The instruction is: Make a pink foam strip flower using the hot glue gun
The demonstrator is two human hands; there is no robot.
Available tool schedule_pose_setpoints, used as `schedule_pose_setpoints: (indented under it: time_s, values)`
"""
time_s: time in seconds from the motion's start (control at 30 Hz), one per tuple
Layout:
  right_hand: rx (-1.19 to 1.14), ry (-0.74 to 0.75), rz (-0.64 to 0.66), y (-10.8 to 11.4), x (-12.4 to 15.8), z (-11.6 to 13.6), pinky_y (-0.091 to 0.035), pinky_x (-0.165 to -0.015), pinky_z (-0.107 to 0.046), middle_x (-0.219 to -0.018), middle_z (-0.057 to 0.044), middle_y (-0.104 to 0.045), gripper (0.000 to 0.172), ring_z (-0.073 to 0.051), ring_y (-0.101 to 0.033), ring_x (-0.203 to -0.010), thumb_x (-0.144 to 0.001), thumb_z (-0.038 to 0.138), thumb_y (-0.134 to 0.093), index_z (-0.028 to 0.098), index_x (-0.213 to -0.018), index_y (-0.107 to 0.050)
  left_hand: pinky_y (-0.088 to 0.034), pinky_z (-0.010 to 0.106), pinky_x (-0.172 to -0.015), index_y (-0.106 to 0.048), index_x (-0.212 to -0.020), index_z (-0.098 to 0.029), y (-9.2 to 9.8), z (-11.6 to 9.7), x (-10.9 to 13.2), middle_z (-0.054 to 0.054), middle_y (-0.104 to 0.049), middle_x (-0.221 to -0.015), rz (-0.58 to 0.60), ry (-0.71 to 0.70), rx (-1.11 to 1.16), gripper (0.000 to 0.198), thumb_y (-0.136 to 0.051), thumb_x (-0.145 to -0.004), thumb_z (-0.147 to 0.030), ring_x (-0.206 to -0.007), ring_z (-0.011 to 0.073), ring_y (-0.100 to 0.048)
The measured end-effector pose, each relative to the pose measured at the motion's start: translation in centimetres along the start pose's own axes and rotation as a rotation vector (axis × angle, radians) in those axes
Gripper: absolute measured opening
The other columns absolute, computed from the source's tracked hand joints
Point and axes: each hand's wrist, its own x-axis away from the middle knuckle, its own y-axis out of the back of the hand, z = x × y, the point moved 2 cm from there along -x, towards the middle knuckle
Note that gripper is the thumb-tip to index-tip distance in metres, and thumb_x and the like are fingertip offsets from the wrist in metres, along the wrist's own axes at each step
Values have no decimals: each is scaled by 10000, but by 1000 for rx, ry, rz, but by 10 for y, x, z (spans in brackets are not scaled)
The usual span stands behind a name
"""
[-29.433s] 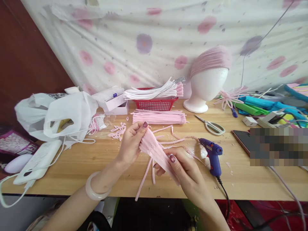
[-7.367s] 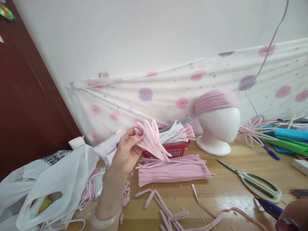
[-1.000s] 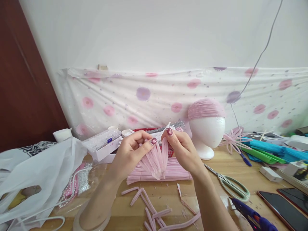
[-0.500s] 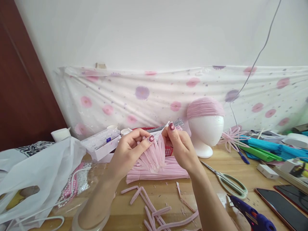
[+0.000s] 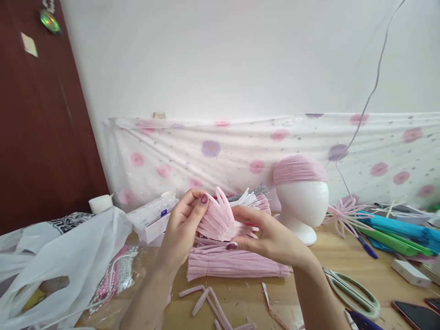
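Note:
Between my hands, above the table, is a fan-shaped piece made of pink pipe cleaners (image 5: 217, 222), its loops spread upward and to the left. My left hand (image 5: 188, 219) pinches its upper left edge between thumb and fingers. My right hand (image 5: 263, 233) holds its gathered lower end, thumb below and fingers behind; some short ends poke out by the palm. Below and behind it lies a bundle of pink pipe cleaners (image 5: 237, 266) on the wooden table. Bent loose pieces of pink pipe cleaner (image 5: 211, 302) lie in front of the bundle.
A white foam head (image 5: 302, 201) wearing a pink wrapped cap stands at the back right. Scissors (image 5: 357, 291), a dark blue glue gun (image 5: 362, 321) and a phone (image 5: 417, 314) lie to the right. On the left are a white plastic bag (image 5: 82, 256) and a clear box (image 5: 151, 215).
My right hand has come down from the loop tips to the gathered base of the fan. The fan has turned slightly. The whole view has shifted up and left.

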Motion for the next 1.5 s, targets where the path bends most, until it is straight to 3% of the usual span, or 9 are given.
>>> schedule_pose_setpoints:
  time_s: [0.1,0.27,0.57,0.87,0.97,1.1,1.17,1.33,1.5]
  values:
    - [-76,-18,115,-3,0,0,-489,-774,-268,-868,-32,-738,217,-180,-659,-844,-887,384,-688,169,-899,-716,-359,124,-500,-600,-767,-174,-1,-2,-2,-55,-527,-630,8,32,51,334,-798,-746,-442,-558,56,-448]
    - [-288,-83,231,-4,4,-5,-476,-602,-218,-623,1,-640,316,-112,-604,-587,-894,442,-669,139,-812,-697,-321,147,-456,-640,-811,-172,6,-2,-5,-59,-479,-577,-11,86,-36,406,-750,-751,-558,-504,58,-403]
    - [-382,-76,415,-7,4,-5,-377,-447,-154,-520,31,-594,404,-53,-452,-422,-945,498,-576,156,-731,-582,-377,181,-522,-662,-690,-166,2,0,1,-9,-558,-614,125,70,-160,416,-663,-835,-556,-571,90,-478]
    - [-496,-85,514,-12,8,0,-479,-484,-212,-554,-13,-666,444,-120,-603,-466,-972,552,-485,170,-760,-569,-308,204,-442,-527,-579,-185,-1,1,2,-54,-419,-504,105,124,-59,459,-743,-747,-554,-458,81,-374]
    - [-307,-57,351,-6,4,1,-551,-678,-276,-790,-65,-751,441,-178,-703,-723,-933,573,-537,154,-888,-668,-283,193,-448,-531,-606,-179,-1,-2,2,-61,-396,-532,44,92,-31,433,-749,-759,-521,-480,72,-344]
    - [85,43,-574,5,3,13,-513,-818,-305,-1023,-66,-725,297,-208,-657,-956,-908,478,-622,207,-1005,-696,-264,188,-462,-488,-591,-177,7,-9,0,-65,-347,-560,-147,-70,-32,429,-737,-798,-458,-514,71,-295]
    - [138,66,-811,-3,8,23,-502,-713,-273,-857,-42,-702,227,-178,-641,-800,-912,431,-628,208,-900,-674,-284,198,-482,-512,-617,-185,12,-12,-1,-61,-353,-575,-238,-161,-61,387,-716,-824,-441,-530,82,-307]
    - [150,-24,-371,-48,1,40,-398,-482,-226,-516,33,-575,175,-121,-509,-475,-866,360,-676,191,-882,-720,-278,236,-485,-533,-653,-212,21,-18,1,-57,-346,-565,-429,-334,-189,358,-661,-858,-477,-524,108,-320]
    - [-2,-33,-342,-72,-13,41,-388,-467,-218,-508,30,-551,185,-111,-482,-466,-888,314,-624,171,-814,-717,-309,230,-486,-513,-657,-213,15,-25,10,-53,-392,-562,-482,-405,-310,354,-612,-903,-447,-529,107,-372]
